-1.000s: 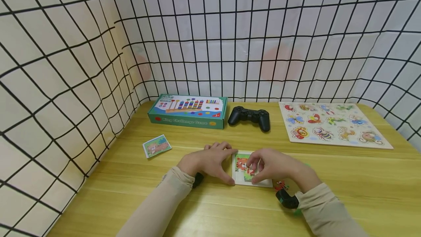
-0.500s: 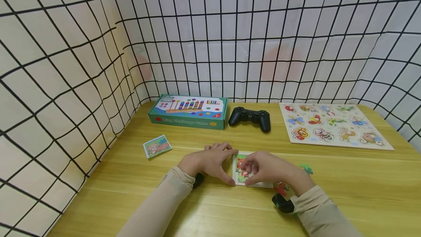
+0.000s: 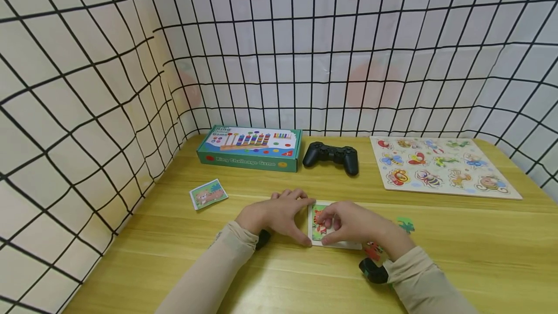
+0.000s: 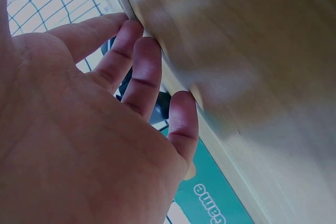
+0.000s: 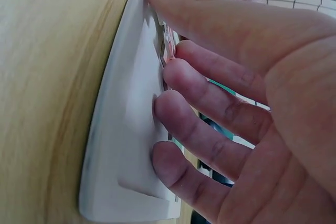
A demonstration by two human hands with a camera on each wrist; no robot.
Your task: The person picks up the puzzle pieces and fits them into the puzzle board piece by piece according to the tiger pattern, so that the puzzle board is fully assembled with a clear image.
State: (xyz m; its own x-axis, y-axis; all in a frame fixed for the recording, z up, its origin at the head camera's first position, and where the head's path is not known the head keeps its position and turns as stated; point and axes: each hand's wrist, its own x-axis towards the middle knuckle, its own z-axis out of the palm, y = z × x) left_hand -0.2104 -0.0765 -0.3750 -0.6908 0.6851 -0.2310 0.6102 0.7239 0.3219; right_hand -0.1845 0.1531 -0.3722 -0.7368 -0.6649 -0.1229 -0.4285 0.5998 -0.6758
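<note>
A small white puzzle tray (image 3: pixel 347 245) lies flat on the wooden table, with tiger-picture pieces along its left side. My left hand (image 3: pixel 279 214) stands spread at the tray's left edge, thumb tip and index tip touching its two left corners. Over the tray, my right hand (image 3: pixel 362 222) has thumb and fingers bent about a puzzle piece (image 3: pixel 319 231) at the lower left. From the right wrist, the other fingertips rest on the bare white tray surface (image 5: pixel 126 129). The right hand hides much of the tray and part of that piece.
Right of the tray lie a green puzzle piece (image 3: pixel 406 224) and a red one (image 3: pixel 373 250), partly behind the wrist. A picture card (image 3: pixel 208 194) is at left. Behind stand a game box (image 3: pixel 250 149), a black game controller (image 3: pixel 331 155) and an animal puzzle board (image 3: pixel 440 166).
My right hand has shifted left across the tray, bringing the puzzle piece against the left side under the tiger's head. The green piece has come into sight. My left hand stays put.
</note>
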